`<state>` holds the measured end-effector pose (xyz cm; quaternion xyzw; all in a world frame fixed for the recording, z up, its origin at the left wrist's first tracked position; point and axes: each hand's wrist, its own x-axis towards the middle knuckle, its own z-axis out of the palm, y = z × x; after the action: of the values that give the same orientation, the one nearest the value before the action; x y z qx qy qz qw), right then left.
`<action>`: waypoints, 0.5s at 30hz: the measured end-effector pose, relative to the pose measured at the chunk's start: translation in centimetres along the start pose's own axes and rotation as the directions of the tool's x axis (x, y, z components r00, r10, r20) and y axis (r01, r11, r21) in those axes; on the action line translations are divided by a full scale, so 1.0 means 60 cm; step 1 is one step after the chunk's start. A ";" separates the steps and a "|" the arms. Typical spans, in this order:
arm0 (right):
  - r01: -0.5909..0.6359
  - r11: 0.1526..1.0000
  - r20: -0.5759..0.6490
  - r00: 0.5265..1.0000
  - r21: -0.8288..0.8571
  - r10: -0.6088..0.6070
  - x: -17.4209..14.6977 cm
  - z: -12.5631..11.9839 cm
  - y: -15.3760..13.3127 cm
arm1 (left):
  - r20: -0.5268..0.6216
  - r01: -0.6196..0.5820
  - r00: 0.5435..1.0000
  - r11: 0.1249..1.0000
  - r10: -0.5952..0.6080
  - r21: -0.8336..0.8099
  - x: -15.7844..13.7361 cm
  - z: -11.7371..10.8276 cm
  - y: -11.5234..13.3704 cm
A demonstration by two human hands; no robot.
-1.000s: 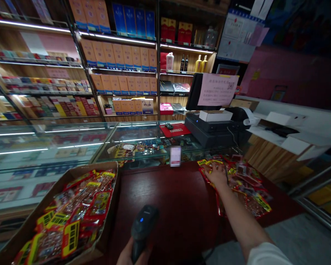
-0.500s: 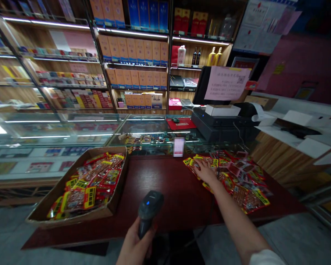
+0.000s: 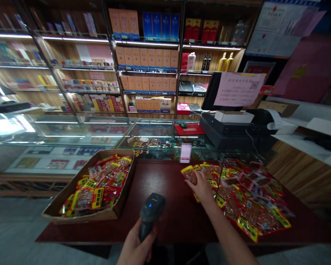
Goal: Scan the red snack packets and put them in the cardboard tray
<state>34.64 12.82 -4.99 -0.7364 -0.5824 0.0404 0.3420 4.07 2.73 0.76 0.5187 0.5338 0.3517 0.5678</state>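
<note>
My left hand (image 3: 139,239) is wrapped round the handle of a dark barcode scanner (image 3: 152,206), which has a small blue light on top. The scanner's head points forward over the dark red table. At the left edge of a loose pile of snack packets (image 3: 251,215), my right hand (image 3: 202,187) grips one red and yellow snack packet (image 3: 189,173) between thumb and fingers. Its fingertips are partly hidden by the packet and the hand. On the left of the table stands an open cardboard box (image 3: 124,195) that holds several similar packets.
A thin dark cable (image 3: 220,176) runs down beside my right hand. Behind the table is a glass display counter (image 3: 154,127) with a cash register (image 3: 231,129) and a monitor bearing a pink notice (image 3: 238,88). Shelves of boxed bottles (image 3: 147,59) line the back.
My right hand has gone from lying spread on the packets to gripping one, whose near corner is now lifted. The view has shifted left. The scanner stays in my left hand.
</note>
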 end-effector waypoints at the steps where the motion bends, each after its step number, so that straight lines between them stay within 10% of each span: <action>1: -0.049 0.992 0.038 0.998 0.119 0.045 -0.014 0.019 -0.016 | -0.006 -0.001 1.000 1.000 0.001 0.009 0.000 -0.002 0.000; 6: -0.292 0.777 0.178 0.956 0.558 0.232 -0.071 0.097 -0.054 | -0.020 0.016 1.000 0.997 -0.015 0.077 -0.002 -0.013 0.009; 15: -0.233 0.503 0.189 0.972 0.833 0.137 -0.061 0.097 -0.027 | -0.039 0.041 0.999 0.997 -0.038 0.070 -0.016 -0.002 -0.001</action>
<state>29.46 12.37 -9.77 -0.5309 -0.4225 0.3913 0.6217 3.77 1.82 0.97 0.5213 0.5666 0.3309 0.5457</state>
